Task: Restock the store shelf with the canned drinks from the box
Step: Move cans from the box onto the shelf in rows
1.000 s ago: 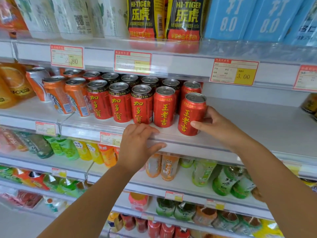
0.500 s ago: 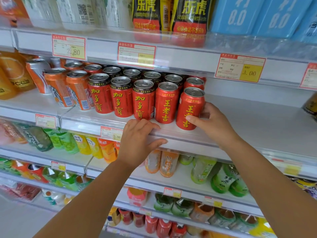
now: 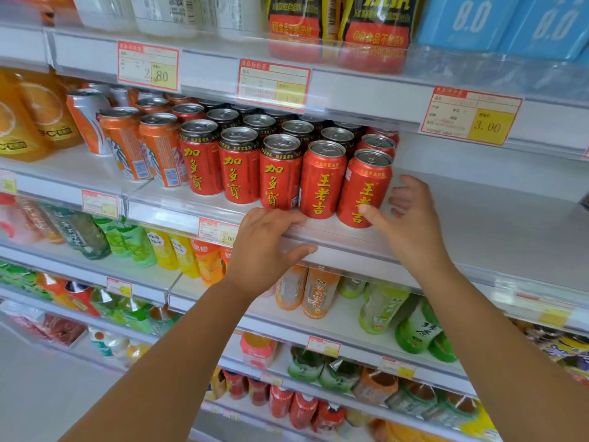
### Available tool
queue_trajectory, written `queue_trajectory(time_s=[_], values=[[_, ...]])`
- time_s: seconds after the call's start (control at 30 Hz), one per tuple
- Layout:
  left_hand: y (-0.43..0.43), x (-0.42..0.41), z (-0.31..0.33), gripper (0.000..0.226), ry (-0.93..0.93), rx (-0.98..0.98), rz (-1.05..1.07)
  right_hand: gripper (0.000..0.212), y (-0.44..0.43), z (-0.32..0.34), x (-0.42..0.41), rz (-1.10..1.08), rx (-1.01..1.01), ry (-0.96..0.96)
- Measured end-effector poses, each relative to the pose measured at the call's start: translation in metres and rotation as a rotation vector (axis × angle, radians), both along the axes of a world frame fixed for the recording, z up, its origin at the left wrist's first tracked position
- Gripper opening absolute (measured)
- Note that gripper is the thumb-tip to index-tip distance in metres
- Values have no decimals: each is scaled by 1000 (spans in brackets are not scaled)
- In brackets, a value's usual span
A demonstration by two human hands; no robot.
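Note:
Rows of red canned drinks stand upright on the white store shelf (image 3: 478,231). The rightmost front can (image 3: 366,183) has yellow characters and stands beside a matching can (image 3: 323,178). My right hand (image 3: 411,224) is just to the right of that rightmost can; its thumb touches the can's lower front and its spread fingers are off the can and blurred. My left hand (image 3: 264,247) holds the shelf's front edge below the red cans, fingers over the rail and thumb under it. The box is out of view.
Orange cans (image 3: 159,148) and orange juice bottles (image 3: 28,119) stand to the left on the same shelf. Bare shelf extends to the right of the red cans. Price tags (image 3: 471,114) hang on the rail above. Lower shelves hold bottled teas and juices.
My right hand gripped the rightmost red can and set it against the row; now its fingers have come off, only the thumb touching. The view moved closer. My left hand stayed on the shelf edge.

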State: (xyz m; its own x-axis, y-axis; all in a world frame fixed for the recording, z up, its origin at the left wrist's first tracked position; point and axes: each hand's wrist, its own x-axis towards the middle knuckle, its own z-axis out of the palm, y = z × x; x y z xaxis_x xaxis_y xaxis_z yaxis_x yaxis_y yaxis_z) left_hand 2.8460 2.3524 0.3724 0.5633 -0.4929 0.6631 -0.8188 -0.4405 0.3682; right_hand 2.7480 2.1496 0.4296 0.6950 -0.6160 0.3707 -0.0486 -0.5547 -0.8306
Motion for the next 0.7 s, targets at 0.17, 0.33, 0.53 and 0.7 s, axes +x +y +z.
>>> queue_trajectory(time_s=[0.17,0.33,0.53,0.7], values=[[61,-29,-31,31,62,-254,113,41,62,-26,-42,38,-90,-450],[161,-58,-139,27,594,-53,423,17,149,-119,-45,526,4,31],[252,-126,-267,26,1267,192,725,31,209,-283,-21,853,-24,817],[297,-191,-418,27,1670,54,926,25,255,-443,-8,993,-155,1165]])
